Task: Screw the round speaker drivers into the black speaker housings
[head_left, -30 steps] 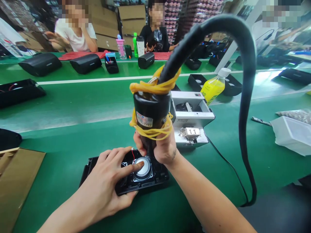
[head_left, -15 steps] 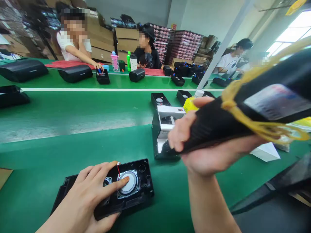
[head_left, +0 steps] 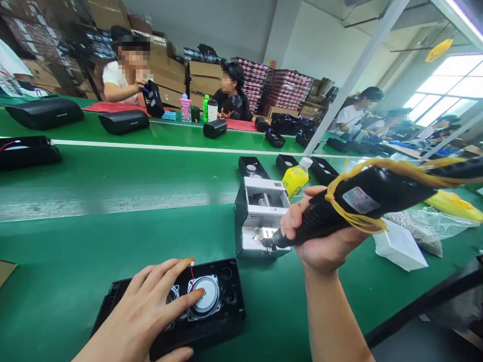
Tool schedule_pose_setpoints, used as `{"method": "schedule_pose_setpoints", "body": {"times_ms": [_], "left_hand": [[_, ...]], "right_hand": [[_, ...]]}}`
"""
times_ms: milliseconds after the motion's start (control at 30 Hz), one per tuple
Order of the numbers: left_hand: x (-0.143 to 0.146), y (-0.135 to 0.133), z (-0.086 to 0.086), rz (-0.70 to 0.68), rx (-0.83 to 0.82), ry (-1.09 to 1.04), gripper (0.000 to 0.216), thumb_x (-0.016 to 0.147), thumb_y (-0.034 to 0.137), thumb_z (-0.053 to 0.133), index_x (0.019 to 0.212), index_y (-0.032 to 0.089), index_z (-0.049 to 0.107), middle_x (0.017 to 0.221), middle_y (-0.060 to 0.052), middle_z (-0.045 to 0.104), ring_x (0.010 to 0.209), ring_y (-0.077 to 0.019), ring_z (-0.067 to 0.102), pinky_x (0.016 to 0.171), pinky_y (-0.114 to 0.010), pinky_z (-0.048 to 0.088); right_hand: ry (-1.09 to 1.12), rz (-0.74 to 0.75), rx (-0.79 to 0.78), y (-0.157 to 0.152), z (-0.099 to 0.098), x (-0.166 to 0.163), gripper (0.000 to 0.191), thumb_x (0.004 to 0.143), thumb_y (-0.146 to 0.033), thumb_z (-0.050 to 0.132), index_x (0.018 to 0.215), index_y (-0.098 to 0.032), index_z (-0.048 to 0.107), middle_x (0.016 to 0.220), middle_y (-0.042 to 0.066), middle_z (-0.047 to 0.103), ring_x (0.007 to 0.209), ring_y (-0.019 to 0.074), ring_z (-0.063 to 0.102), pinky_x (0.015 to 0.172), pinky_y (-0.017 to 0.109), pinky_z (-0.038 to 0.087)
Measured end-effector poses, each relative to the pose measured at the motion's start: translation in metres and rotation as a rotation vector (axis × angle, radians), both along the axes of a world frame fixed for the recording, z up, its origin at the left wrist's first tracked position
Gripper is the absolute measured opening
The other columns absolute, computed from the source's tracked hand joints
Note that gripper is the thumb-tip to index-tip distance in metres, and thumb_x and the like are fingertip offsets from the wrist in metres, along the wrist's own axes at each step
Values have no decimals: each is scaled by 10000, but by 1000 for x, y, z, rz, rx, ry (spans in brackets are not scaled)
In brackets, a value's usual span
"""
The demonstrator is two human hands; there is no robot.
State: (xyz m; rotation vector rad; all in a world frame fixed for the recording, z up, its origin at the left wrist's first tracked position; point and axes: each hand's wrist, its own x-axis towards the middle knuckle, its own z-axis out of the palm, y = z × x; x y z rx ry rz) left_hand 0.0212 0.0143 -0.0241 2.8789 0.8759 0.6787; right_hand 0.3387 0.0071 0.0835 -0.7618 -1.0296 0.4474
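Note:
My left hand (head_left: 151, 301) lies across a black speaker housing (head_left: 234, 281) on the green bench and grips it. One fingertip touches the round speaker driver (head_left: 206, 296), another is by a red wire with a white plug (head_left: 192, 264). A second driver is partly covered by the fingers. My right hand (head_left: 328, 244) is wrapped round a black electric screwdriver (head_left: 317, 216) with yellow bands tied about it. Its tip is at the front of a grey-and-silver screw feeder (head_left: 260, 221); whether it carries a screw is too small to tell.
Behind the feeder stand a yellow bottle (head_left: 296, 177) and several open speaker housings (head_left: 324, 170). To the right are a white box (head_left: 400, 244) and a bag of small parts (head_left: 418, 231). Co-workers (head_left: 236, 95) sit across the belt (head_left: 169, 166), which carries another housing (head_left: 28, 152).
The screwdriver has moved away from my view and down, its tip now at the feeder's front. My left hand stays on the housing. A co-worker has lifted a black housing.

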Motion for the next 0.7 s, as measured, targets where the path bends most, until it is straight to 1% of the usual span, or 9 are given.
{"method": "schedule_pose_setpoints", "body": {"times_ms": [100,167,333,433,500,567,700], "left_hand": [[-11,-1,-4,-16,16,9,716,733,384,791,1427,445,628,1769,-10,319,1489,-429,456,1171,-648,388],[-16,-1,-7,-4,30,17,712,736,387,789,1428,446,629,1779,-13,302,1498,-441,459,1194,-671,350],[-17,0,-4,3,27,18,740,739,284,737,1438,490,611,1789,26,276,1480,-409,473,1122,-604,430],[-15,0,-1,-1,29,32,760,740,216,696,1441,494,600,1789,31,276,1478,-395,478,1135,-600,408],[-14,-1,0,-2,27,41,774,734,202,690,1444,495,592,1789,27,274,1484,-391,469,1149,-606,386],[-14,-2,0,4,24,53,795,718,193,699,1446,491,588,1790,20,274,1498,-386,446,1161,-609,368],[-14,-6,1,36,6,75,825,669,165,731,1424,476,613,1790,20,280,1512,-405,427,1182,-618,361]], "right_hand": [[7,17,-16,-6,3,3,726,827,-910,594,1049,-230,715,574,-52,575,358,121,460,346,238,377],[5,-2,2,-8,6,4,725,829,-912,590,1064,-239,719,562,-47,579,356,126,456,343,239,378],[14,-61,31,-2,9,5,716,827,-921,575,1022,-243,695,537,-62,538,346,118,428,340,229,356],[-2,-8,11,4,6,6,712,819,-923,584,989,-239,690,530,-65,540,334,119,430,335,230,367],[-16,26,11,6,4,7,705,835,-918,566,975,-240,695,527,-61,543,328,122,433,329,231,367],[-20,27,19,6,3,8,713,831,-925,566,970,-241,708,526,-58,544,330,122,435,327,229,365],[-12,28,-5,1,5,7,697,798,-903,640,1014,-247,734,533,-54,568,340,127,445,342,239,388]]}}
